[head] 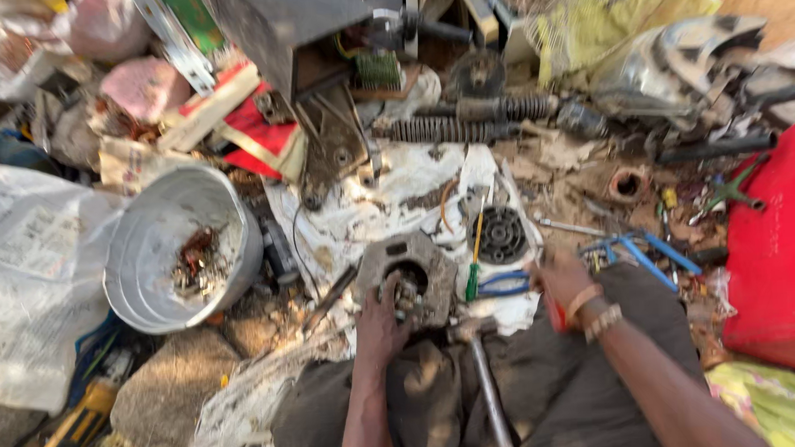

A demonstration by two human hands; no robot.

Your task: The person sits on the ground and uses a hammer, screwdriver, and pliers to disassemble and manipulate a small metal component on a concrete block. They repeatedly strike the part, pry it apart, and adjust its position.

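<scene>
Your left hand [380,327] has its grip closed on the near edge of a square grey metal housing [411,276], fingers curled by its round central opening; the housing sits just beyond your lap on a dirty white cloth [361,212]. Your right hand [563,283], to the right, grips a red-handled tool [556,316], though blur hides its working end. A hammer [484,372] lies between your knees. A green-handled screwdriver [474,269] and blue-handled pliers [503,286] lie just right of the housing. A metal bowl [180,246] of scrap sits to the left.
</scene>
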